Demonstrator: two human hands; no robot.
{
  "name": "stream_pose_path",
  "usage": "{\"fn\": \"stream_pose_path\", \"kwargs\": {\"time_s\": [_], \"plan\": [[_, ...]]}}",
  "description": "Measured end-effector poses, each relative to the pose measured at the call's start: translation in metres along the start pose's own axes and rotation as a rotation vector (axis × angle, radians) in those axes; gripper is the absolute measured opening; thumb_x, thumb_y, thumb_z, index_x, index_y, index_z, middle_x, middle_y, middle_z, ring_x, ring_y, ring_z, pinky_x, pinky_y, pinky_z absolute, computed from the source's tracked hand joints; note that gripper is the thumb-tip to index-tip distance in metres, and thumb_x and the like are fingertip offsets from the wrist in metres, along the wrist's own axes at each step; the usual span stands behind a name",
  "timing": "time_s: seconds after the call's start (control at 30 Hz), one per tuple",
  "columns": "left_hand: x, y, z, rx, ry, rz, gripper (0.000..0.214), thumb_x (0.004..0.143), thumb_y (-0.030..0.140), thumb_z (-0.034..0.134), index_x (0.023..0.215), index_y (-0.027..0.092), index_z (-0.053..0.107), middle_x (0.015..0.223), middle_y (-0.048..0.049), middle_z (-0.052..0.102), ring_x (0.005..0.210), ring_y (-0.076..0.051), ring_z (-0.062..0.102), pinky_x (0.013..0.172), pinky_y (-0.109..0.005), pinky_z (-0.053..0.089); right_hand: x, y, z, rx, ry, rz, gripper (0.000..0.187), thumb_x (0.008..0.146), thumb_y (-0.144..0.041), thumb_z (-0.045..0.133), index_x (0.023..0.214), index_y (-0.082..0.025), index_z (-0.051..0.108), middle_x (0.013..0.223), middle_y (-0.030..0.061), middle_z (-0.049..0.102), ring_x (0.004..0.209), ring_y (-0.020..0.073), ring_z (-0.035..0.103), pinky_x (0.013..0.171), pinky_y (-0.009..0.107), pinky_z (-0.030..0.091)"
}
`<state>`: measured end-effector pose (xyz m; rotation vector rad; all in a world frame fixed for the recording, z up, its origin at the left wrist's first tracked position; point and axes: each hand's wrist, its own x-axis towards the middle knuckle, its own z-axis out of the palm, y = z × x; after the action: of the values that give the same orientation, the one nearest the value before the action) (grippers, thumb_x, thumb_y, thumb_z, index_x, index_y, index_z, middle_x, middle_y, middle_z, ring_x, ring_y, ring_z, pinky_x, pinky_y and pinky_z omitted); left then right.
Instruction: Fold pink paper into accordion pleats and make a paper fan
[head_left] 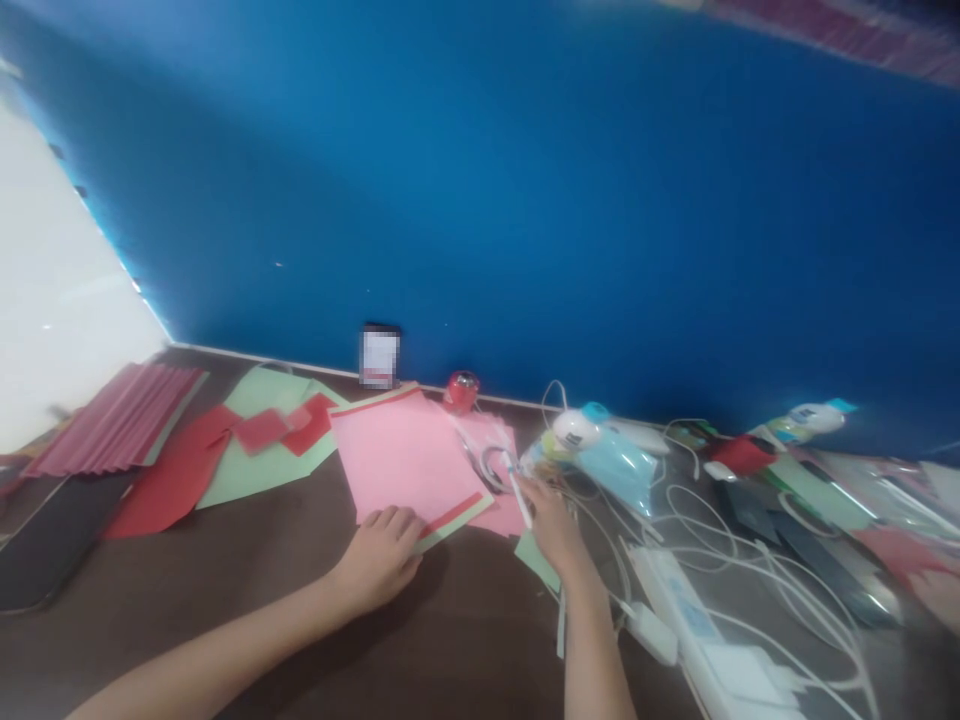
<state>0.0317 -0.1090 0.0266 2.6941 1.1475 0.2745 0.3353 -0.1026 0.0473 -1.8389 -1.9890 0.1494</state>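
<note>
My left hand (381, 558) lies at the near edge of a pink paper sheet (409, 455) trimmed with red and pale green strips. Its fingers rest on the sheet, slightly bent, and grip nothing that I can see. To the right, my right hand (553, 525) has its fingers closed around a slim white pen-like stick (520, 497), blurred by motion. Just beyond those fingers is a greyish ring-shaped thing (495, 464), too smeared to name. More pink paper (499, 515) lies partly under the sheet, and a pale green scrap (536, 560) shows beside my right wrist.
Pleated pink paper (120, 420), red paper (176, 470) and green paper (262, 465) lie left. A red round object (461, 390) stands near the blue wall (480, 200). White bottles, tangled cables and a power strip (682, 610) crowd the right.
</note>
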Motion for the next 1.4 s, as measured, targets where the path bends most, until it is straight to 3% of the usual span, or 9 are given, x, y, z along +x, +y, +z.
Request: {"fn": "stream_pose_path", "kwargs": {"time_s": [0.13,0.33,0.67,0.8,0.9,1.1,1.2,1.3,1.4], "plan": [[0.001,-0.006,-0.002,0.081,-0.070,0.053,0.015,0.085,0.018,0.040,0.097,0.019,0.050,0.089,-0.0065,0.057,0.082,-0.022,0.052,0.073,-0.037,0.041,0.003,-0.024,-0.007,-0.044,0.066,-0.065,0.045,0.082,-0.011,0.036,0.121,-0.023,0.053,0.114,0.0092,0.058,0.110,0.0230,0.051,0.094,0.042,0.041],[-0.007,-0.006,-0.008,0.105,-0.060,0.055,0.022,0.083,0.030,0.047,0.103,0.021,0.049,0.096,-0.0070,0.055,0.091,-0.024,0.050,0.076,-0.039,0.040,-0.001,-0.058,0.019,-0.046,-0.198,-0.416,0.041,0.084,-0.029,0.052,0.123,-0.021,0.050,0.125,0.0092,0.054,0.116,0.0225,0.048,0.097,0.040,0.041],[0.004,0.013,-0.011,0.172,-0.009,0.045,0.015,0.083,0.017,0.045,0.096,0.016,0.051,0.088,-0.0071,0.056,0.080,-0.022,0.052,0.070,-0.036,0.041,0.001,-0.057,0.036,-0.329,0.016,-0.854,0.021,0.088,-0.008,0.042,0.101,-0.010,0.057,0.095,0.0124,0.063,0.090,0.0213,0.058,0.083,0.041,0.046],[0.003,0.005,-0.012,0.175,-0.048,0.059,0.013,0.081,0.010,0.045,0.089,0.014,0.053,0.083,-0.0079,0.058,0.076,-0.022,0.054,0.067,-0.036,0.042,0.003,-0.065,0.029,-0.266,-0.025,-0.823,0.019,0.088,-0.008,0.040,0.092,-0.011,0.058,0.077,0.0078,0.060,0.077,0.0187,0.056,0.078,0.038,0.045],[0.001,-0.003,-0.020,0.136,-0.073,0.002,0.013,0.080,0.009,0.044,0.086,0.016,0.054,0.082,-0.0074,0.059,0.074,-0.022,0.056,0.065,-0.034,0.042,0.004,-0.072,0.023,-0.187,-0.057,-0.766,0.018,0.089,-0.022,0.044,0.094,-0.012,0.058,0.082,0.0092,0.060,0.085,0.0210,0.055,0.082,0.039,0.042],[0.001,-0.019,-0.062,-0.064,-0.022,-0.140,0.022,0.084,0.014,0.035,0.081,0.017,0.056,0.080,-0.0052,0.057,0.071,-0.017,0.056,0.059,-0.026,0.039,0.010,-0.089,0.009,-0.070,-0.216,-0.644,0.023,0.090,-0.014,0.037,0.087,-0.016,0.059,0.079,0.0064,0.062,0.079,0.0177,0.055,0.084,0.037,0.040],[0.000,-0.031,-0.097,-0.327,-0.112,-0.111,0.024,0.085,0.019,0.035,0.081,0.018,0.059,0.081,-0.0037,0.059,0.072,-0.015,0.055,0.063,-0.025,0.040,0.016,-0.108,-0.021,0.073,-0.361,-0.476,0.023,0.090,-0.016,0.038,0.087,-0.018,0.061,0.083,0.0054,0.064,0.082,0.0179,0.057,0.083,0.036,0.040],[-0.001,-0.041,-0.136,-0.609,-0.295,-0.105,0.027,0.084,0.031,0.043,0.106,0.022,0.056,0.095,-0.0035,0.061,0.081,-0.016,0.056,0.068,-0.024,0.042,0.025,-0.132,-0.068,0.288,-0.590,-0.317,0.024,0.090,-0.025,0.039,0.086,-0.020,0.063,0.082,0.0028,0.065,0.073,0.0152,0.058,0.069,0.029,0.044],[0.002,-0.049,-0.164,-0.866,-0.518,0.048,0.036,0.076,0.036,0.057,0.110,0.023,0.056,0.105,-0.0038,0.059,0.088,-0.017,0.054,0.071,-0.024,0.043,0.041,-0.149,-0.103,0.536,-0.893,-0.364,0.020,0.084,-0.031,0.050,0.083,-0.019,0.066,0.079,0.0015,0.066,0.074,0.0145,0.060,0.066,0.025,0.046]]}}
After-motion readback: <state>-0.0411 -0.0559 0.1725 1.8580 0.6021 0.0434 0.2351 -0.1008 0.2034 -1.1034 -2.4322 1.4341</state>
